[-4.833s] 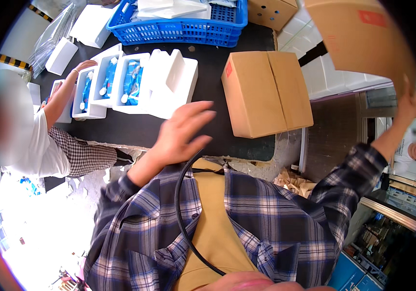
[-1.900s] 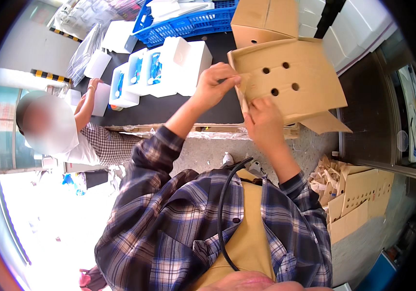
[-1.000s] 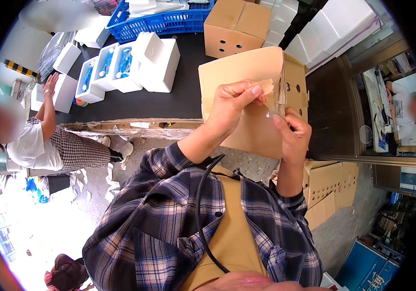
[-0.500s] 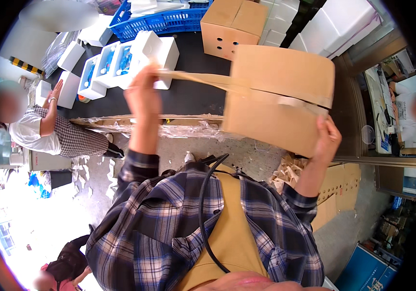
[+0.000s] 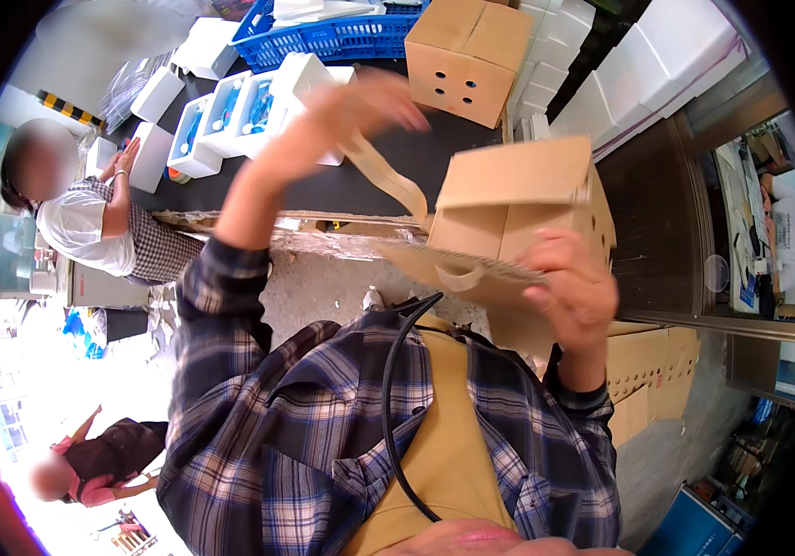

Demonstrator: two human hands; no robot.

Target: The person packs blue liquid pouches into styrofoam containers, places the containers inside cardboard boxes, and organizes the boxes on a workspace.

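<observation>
Brown cardboard, the box (image 5: 513,178) looked light and stiff, best held by the flap (image 5: 427,268) the right hand (image 5: 572,291) gripped; whether the blurred left hand (image 5: 349,116) pinched the tape (image 5: 386,176), I couldn't tell.

**Matt cardboard, smooth foam, soft cloth**

From where I'm standing, the open carton (image 5: 513,181) is showing matt cardboard, its flap edge (image 5: 504,267) looking rough and ribbed. The tan strip (image 5: 388,180) is looking smooth. White foam boxes (image 5: 195,165) are looking matt; the blue crate (image 5: 333,42) is showing hard plastic. The black surface (image 5: 453,139) is looking dull, the plaid shirt (image 5: 305,408) falling in soft folds.
</observation>
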